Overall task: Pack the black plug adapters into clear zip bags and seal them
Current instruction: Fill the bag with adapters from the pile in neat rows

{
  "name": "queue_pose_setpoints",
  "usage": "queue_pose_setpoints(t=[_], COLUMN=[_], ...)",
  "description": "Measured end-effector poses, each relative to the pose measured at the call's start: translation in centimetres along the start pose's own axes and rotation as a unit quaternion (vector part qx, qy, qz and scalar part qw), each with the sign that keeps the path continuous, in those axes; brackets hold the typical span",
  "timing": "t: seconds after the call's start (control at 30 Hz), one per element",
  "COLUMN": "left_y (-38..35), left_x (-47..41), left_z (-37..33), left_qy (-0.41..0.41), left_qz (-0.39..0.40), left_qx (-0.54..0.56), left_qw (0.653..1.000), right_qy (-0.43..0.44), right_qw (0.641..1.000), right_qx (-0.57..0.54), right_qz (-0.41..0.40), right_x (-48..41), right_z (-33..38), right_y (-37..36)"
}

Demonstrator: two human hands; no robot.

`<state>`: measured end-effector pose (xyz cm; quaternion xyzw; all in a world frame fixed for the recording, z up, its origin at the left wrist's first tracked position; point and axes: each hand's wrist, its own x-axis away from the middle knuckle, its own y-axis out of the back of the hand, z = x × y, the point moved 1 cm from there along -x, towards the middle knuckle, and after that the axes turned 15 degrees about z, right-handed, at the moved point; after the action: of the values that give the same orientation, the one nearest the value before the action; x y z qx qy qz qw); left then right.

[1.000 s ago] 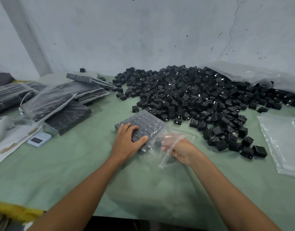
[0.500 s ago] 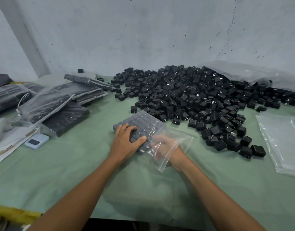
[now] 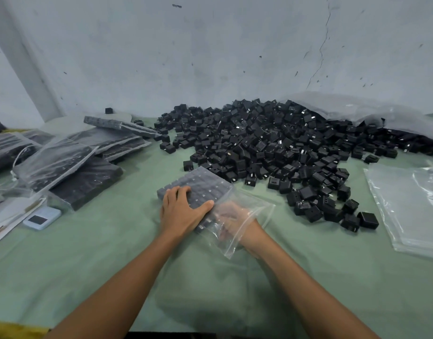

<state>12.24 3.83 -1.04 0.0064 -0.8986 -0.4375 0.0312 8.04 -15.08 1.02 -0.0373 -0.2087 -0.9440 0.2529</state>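
we fill a bag (image 3: 256, 207) beside the pile (image 3: 271, 143)
left hand (image 3: 180, 211) presses flat, fingers straight, on the adapters (image 3: 202, 183); right hand (image 3: 232, 221) blurred behind plastic, fingers we cannot tell. filled bags (image 3: 63, 162) left, empty bags (image 3: 411, 204) right.

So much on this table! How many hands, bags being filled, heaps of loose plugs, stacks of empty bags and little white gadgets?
Hands: 2, left hand and right hand
Zip bag being filled: 1
Heap of loose black adapters: 1
Stack of empty clear bags: 1
Small white gadget: 1
Total: 6
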Motion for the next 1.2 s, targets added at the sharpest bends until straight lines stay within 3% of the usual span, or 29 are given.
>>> queue_pose_setpoints(t=[0.1,0.17,0.27,0.4,0.53,0.7,0.8,0.9,0.97,1.0,1.07,1.2], left_y=[-0.1,-0.2,-0.3,-0.5,-0.5,-0.4,-0.5,-0.6,-0.6,-0.6,-0.6,-0.6], left_x=[0.0,-0.1,-0.2,-0.2,-0.1,0.0,-0.1,-0.2,-0.3,-0.3,-0.4,-0.4], left_z=[0.2,0.2,0.3,0.3,0.2,0.1,0.2,0.4,0.5,0.5,0.5,0.5], left_qy=[-0.001,-0.005,-0.008,-0.013,-0.013,-0.013,-0.01,-0.014,-0.017,-0.017,-0.016,-0.019], left_qz=[-0.01,-0.019,-0.025,-0.025,-0.023,-0.024,-0.022,-0.024,-0.025,-0.025,-0.022,-0.021], left_qx=[-0.016,-0.014,-0.012,-0.01,-0.01,-0.004,-0.004,-0.003,-0.005,-0.006,-0.009,-0.009], left_qw=[1.0,1.0,1.0,1.0,1.0,1.0,1.0,1.0,1.0,1.0,1.0,1.0], right_qy=[0.027,0.008,-0.032,-0.058,-0.136,-0.126,-0.078,0.01,0.066,0.08,0.074,0.001], right_qw=[0.99,0.99,0.997,0.934,0.894,0.863,0.917,0.966,0.943,0.93,0.936,0.98], right_qx=[-0.096,-0.085,0.071,0.278,0.385,0.447,0.308,-0.022,-0.247,-0.305,-0.308,-0.186], right_qz=[0.098,0.109,-0.013,-0.216,-0.184,-0.198,-0.243,-0.259,-0.212,-0.191,-0.156,-0.072], right_x=[2.6,4.3,6.0,6.9,6.0,5.7,6.4,7.6,8.2,8.5,9.3,10.0], right_z=[-0.3,-1.0,-2.1,-3.1,-5.3,-6.0,-5.4,-4.1,-3.1,-2.9,-2.8,-3.4], right_y=[0.8,3.0,7.8,13.0,14.1,14.0,14.4,14.1,13.2,12.9,11.9,8.5])
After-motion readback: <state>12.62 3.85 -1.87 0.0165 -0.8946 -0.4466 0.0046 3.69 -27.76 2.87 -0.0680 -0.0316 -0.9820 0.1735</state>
